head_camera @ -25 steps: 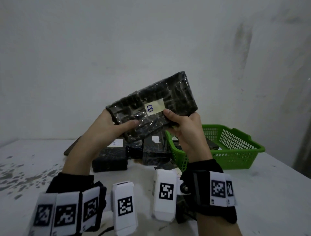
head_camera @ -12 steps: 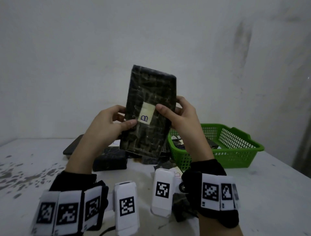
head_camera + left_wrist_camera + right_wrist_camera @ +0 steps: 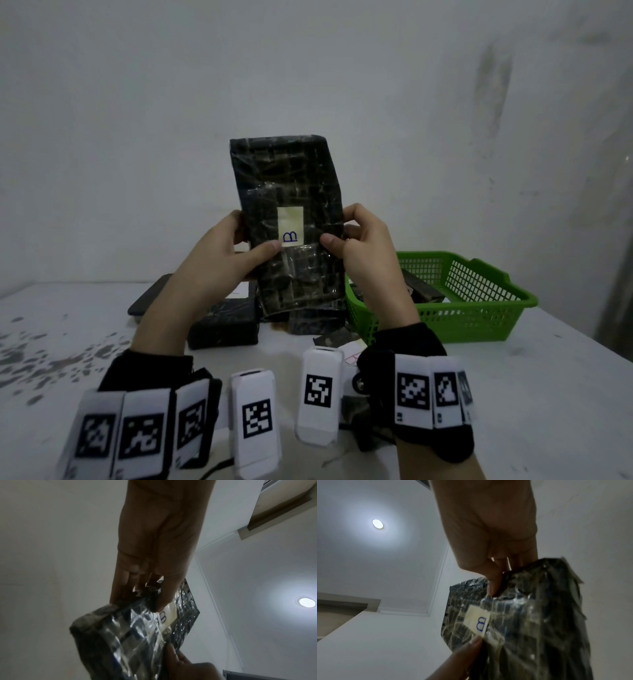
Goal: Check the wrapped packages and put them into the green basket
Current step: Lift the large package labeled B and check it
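Both hands hold a dark package (image 3: 289, 192) wrapped in shiny plastic upright in the air above the table. A pale label (image 3: 290, 226) marked "B" faces me, turned on its side. My left hand (image 3: 226, 253) grips its left edge, thumb on the front beside the label. My right hand (image 3: 359, 243) grips the right edge, thumb on the front. The left wrist view shows the package (image 3: 137, 635) under the left hand's fingers (image 3: 120, 588); the right wrist view shows the package (image 3: 530, 615) and its label (image 3: 477, 620). The green basket (image 3: 479, 301) stands to the right with dark packages inside.
More wrapped packages (image 3: 222, 325) lie on the white table (image 3: 513, 394) behind my hands, beside a dark flat tray (image 3: 150, 298). A wall rises close behind. Paint specks mark the table's left side.
The package turned from lying slanted with the label level to standing upright with the label on its side. Both hands shifted their hold to its long side edges.
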The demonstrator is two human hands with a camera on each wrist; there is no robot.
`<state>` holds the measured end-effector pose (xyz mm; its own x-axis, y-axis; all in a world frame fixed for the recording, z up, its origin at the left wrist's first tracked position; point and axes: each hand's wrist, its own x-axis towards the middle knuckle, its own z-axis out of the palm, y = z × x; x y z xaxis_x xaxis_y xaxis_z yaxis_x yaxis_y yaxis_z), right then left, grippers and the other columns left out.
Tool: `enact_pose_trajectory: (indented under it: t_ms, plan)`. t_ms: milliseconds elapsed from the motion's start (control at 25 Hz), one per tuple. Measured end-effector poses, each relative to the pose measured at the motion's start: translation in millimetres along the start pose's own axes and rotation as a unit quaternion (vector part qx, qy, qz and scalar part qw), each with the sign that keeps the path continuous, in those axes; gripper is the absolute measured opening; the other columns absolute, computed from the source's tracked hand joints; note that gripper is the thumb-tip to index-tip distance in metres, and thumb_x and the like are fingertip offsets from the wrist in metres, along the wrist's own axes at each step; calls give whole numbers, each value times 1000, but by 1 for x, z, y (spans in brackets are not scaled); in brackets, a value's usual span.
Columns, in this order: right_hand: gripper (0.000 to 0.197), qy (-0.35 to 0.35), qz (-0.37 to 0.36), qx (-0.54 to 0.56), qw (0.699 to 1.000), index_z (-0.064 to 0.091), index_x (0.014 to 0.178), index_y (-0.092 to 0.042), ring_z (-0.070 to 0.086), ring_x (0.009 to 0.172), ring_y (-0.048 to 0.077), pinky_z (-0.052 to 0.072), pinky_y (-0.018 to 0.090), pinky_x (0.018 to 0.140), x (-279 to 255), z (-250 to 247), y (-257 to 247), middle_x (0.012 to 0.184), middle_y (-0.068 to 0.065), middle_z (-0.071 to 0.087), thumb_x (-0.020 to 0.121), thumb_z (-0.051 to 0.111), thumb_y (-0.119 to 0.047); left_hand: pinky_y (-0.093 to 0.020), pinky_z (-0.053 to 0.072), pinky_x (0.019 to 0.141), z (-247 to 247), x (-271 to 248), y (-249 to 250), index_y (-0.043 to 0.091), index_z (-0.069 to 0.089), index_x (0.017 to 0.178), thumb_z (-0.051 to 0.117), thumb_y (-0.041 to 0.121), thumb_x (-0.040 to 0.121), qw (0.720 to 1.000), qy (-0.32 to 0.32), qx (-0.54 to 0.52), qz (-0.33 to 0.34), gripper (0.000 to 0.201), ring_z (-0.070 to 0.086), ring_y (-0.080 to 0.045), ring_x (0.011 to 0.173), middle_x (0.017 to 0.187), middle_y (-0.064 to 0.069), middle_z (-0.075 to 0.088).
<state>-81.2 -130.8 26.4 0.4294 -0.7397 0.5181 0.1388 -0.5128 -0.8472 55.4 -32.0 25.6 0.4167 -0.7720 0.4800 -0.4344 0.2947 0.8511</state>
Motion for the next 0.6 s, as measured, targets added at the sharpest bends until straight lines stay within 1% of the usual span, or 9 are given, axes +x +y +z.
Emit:
enact_pose_trajectory:
  t_ms: [80,120,160,240,280,360,440,520,600]
  plan:
    - [18,-41,8,30,999,52,81,-16,65,72,16,52,23,61,-2,-6,-4,84,7,67,87,57,0,-28,57,71,-3,-2,1,26,54,102,62,14,84,1000,5,-24,1,23,62,-18,103,111,0,64]
    - [14,-63,10,42,997,53,86,-15,65,71,13,52,20,59,-3,-9,-6,85,6,67,88,57,-2,-29,57,72,-4,-3,2,26,55,102,62,14,83,1000,5,-30,5,24,62,-19,104,112,0,65]
    - [10,-79,9,46,996,54,92,-14,65,73,12,53,20,61,-4,-11,-7,89,6,67,89,57,-5,-32,57,75,-5,-3,2,28,55,102,63,13,82,1000,7,-28,11,26,62,-20,105,113,0,64]
    - [18,-82,-9,32,996,53,106,-13,67,83,14,57,25,72,-5,-12,-8,100,5,67,89,59,-12,-39,54,83,-7,-3,1,33,55,99,66,13,80,1000,4,5,24,29,61,-21,107,113,1,64]
    - [24,-71,-24,26,997,52,110,-14,67,87,13,57,26,75,-5,-12,-7,103,3,66,88,60,-11,-40,53,86,-6,-3,1,34,56,97,68,14,79,999,-3,36,28,29,61,-20,106,111,1,64]
    - [29,-41,-48,32,997,52,110,-15,64,87,8,57,25,77,-3,-10,-7,100,-1,65,86,61,-3,-40,53,87,-3,-2,1,32,56,95,70,17,77,997,-13,73,31,27,64,-20,100,108,0,64]
    - [30,-7,-61,39,997,55,106,-12,64,84,7,57,28,76,-2,-9,-6,92,-3,66,81,63,4,-36,55,80,-1,-4,4,27,55,95,69,26,74,998,-20,52,32,26,66,-18,91,105,-3,64]
    - [30,12,-68,33,997,55,104,-5,64,80,8,57,30,76,0,-10,-4,86,-3,67,78,65,7,-27,55,69,0,-6,9,31,51,96,64,34,71,998,-19,21,52,29,65,-15,86,101,-1,63]
    - [31,4,-72,18,997,55,104,-1,64,79,8,56,26,73,1,-10,-3,86,-1,67,77,66,7,-26,51,72,0,-6,10,36,49,99,64,30,74,997,-6,9,78,30,65,-16,86,101,0,62]
